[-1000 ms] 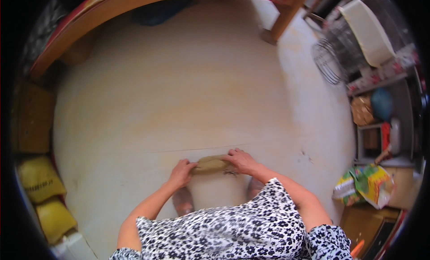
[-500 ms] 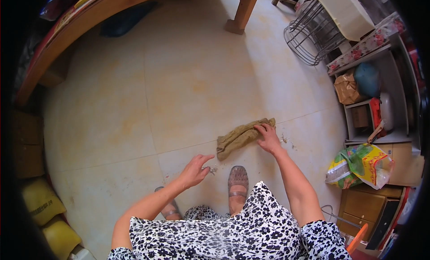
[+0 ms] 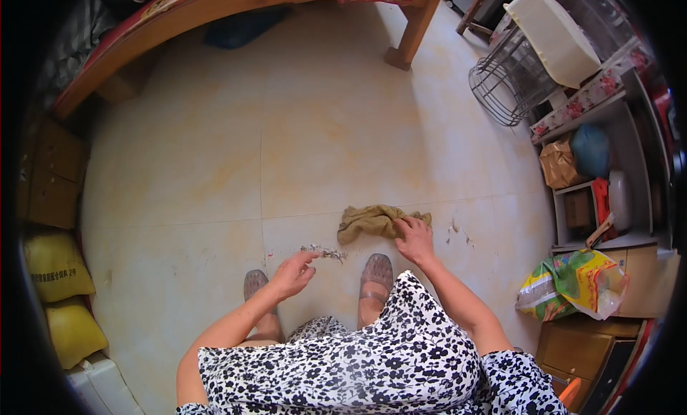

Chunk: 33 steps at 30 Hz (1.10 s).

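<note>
A crumpled tan cloth [image 3: 372, 221] lies on the pale tiled floor [image 3: 215, 164] in front of my feet. My right hand [image 3: 414, 238] rests on its right end, fingers pressing and gripping it. My left hand [image 3: 293, 273] hovers above the floor with fingers loosely apart and holds nothing. Just beyond its fingertips lies a small grey clump of dust and debris [image 3: 323, 252]. My two sandalled feet [image 3: 375, 279] stand on the tiles below the cloth.
A wooden bed frame [image 3: 236, 3] with a leg [image 3: 413, 30] spans the top. A wire basket [image 3: 509, 79] and a shelf unit [image 3: 608, 172] stand at right, a coloured bag [image 3: 572, 285] below them. Yellow sacks [image 3: 57, 268] and cardboard boxes [image 3: 50, 175] line the left.
My left hand has let go of the cloth and drawn back toward me. My right hand has dragged the cloth to the right, leaving a clump of debris on the floor.
</note>
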### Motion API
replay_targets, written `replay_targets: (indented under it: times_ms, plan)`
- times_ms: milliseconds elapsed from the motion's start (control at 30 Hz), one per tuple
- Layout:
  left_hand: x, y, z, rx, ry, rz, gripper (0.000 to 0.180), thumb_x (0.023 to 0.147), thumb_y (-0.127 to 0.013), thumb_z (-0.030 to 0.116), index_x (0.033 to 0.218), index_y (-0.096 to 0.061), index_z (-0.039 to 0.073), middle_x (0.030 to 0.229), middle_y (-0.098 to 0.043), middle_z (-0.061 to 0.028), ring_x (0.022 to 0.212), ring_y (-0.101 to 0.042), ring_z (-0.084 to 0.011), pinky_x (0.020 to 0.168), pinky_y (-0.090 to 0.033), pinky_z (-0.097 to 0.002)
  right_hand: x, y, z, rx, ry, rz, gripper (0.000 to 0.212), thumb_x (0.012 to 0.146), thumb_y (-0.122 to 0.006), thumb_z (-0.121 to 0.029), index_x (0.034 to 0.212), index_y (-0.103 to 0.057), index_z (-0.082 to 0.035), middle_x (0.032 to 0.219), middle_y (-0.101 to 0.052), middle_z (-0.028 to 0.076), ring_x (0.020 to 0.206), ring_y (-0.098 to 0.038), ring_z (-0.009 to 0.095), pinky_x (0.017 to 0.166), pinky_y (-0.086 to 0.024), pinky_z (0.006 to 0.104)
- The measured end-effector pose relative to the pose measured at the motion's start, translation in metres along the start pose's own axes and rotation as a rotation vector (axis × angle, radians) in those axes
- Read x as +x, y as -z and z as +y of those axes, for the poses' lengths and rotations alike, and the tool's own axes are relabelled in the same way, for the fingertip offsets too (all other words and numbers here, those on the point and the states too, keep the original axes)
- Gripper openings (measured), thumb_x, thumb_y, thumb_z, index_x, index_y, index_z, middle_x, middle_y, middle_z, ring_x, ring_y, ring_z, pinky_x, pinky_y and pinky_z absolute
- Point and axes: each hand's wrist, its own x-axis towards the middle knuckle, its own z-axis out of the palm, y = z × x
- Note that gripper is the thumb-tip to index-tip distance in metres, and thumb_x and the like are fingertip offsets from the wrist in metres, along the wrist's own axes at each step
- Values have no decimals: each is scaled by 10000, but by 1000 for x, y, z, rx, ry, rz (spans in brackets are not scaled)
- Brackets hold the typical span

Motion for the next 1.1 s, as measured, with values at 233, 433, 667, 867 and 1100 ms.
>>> replay_targets:
  times_ms: [233, 433, 667, 867, 1100]
  plan:
    - [4, 33, 27, 78, 45, 22, 317, 872, -567, 85, 1188, -562, 54, 958, -639, -119, 838, -619, -193, 753, -518, -322, 5, 7, -92, 453, 246, -206, 431, 794, -608, -212, 1221, -555, -178, 1203, -551, 119, 1139, -484, 314, 971, -408, 409]
    - [-10, 8, 112, 208, -83, -8, 314, 870, -568, 67, 1183, -567, 66, 966, -633, -127, 867, -630, -204, 775, -518, -313, -30, 36, -107, 520, 551, -276, 224, 905, -493, -178, 1054, -585, -39, 888, -599, 107, 824, -561, 279, 777, -465, 360]
    - [-7, -29, 112, 204, -108, -131, 404, 834, -645, 216, 1199, -561, 64, 1055, -622, -158, 910, -640, -274, 810, -513, -371, -104, 137, -122, 1439, -67, -708, 446, 971, -417, -403, 1197, -522, -34, 1139, -583, 128, 1038, -549, 177, 878, -437, 312]
    - [9, -47, 134, 222, -177, -188, 408, 840, -634, 286, 1165, -579, 46, 952, -664, -153, 892, -642, -275, 783, -502, -370, -101, 102, -32, 617, 203, -798, 324, 801, -674, -349, 895, -676, -39, 777, -667, 92, 749, -616, 179, 673, -487, 311]
    - [24, -68, 115, 354, -340, -332, 290, 874, -555, 270, 1033, -637, 42, 926, -662, -173, 879, -620, -339, 766, -486, -418, -135, 179, -9, 302, -69, -647, 289, 792, -675, -323, 943, -702, -78, 844, -693, 117, 774, -659, 210, 695, -520, 333]
